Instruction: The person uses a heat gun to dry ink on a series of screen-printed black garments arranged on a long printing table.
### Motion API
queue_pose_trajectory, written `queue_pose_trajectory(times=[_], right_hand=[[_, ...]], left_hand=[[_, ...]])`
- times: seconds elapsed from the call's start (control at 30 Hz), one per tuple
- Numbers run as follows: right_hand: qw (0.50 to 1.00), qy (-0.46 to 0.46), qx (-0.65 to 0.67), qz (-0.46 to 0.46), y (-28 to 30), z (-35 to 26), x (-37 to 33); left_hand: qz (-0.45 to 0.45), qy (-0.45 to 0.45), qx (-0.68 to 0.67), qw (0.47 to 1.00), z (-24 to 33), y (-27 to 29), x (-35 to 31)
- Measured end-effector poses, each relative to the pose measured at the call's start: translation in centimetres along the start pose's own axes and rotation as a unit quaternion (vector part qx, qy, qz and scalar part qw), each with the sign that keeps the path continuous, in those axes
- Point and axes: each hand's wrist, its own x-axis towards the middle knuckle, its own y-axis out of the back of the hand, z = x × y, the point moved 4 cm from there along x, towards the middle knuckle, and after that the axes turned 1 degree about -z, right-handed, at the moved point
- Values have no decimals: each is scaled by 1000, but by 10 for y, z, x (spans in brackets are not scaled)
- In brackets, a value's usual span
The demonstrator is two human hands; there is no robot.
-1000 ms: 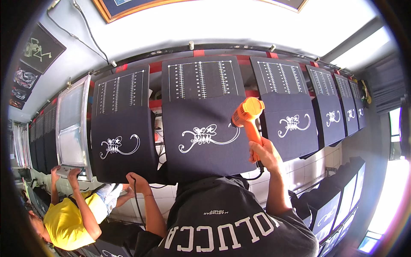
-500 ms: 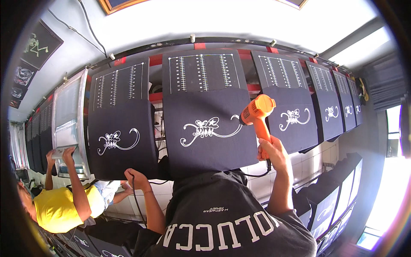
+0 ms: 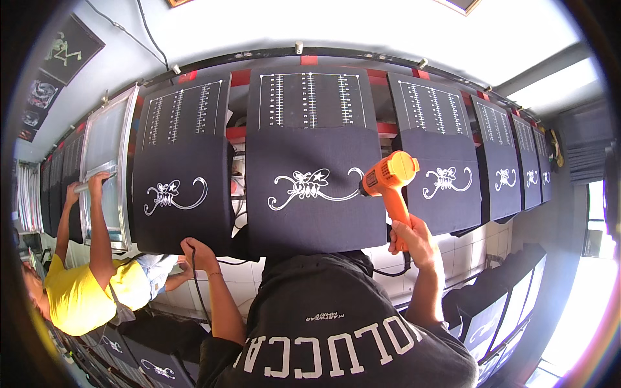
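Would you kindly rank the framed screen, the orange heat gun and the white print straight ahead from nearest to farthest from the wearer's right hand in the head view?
1. Orange heat gun: gripped in the right hand.
2. White print: left of that hand, on the dark cloth.
3. Framed screen: far left.

The wall in front of me is white and glaring, with the edge of a wooden frame up high. Cables and dark posters hang to my left, a pale curtain beyond. White tiles cover the floor. On my right — past a grey drape — strong daylight fills a window.
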Motion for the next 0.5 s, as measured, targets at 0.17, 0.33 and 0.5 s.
queue_pose_trajectory(times=[0.17, 0.33, 0.5], right_hand=[[999, -13, -20, -21, 1, 9, -5], [997, -14, -26, -72, 1, 9, -2], [995, -25, -45, -91, -5, 7, -4]], left_hand=[[1, 14, -11, 1000, -13, -7, 3], [52, -12, -11, 999, -4, -5, -1], [47, 9, -14, 999, 13, 2, -9]])
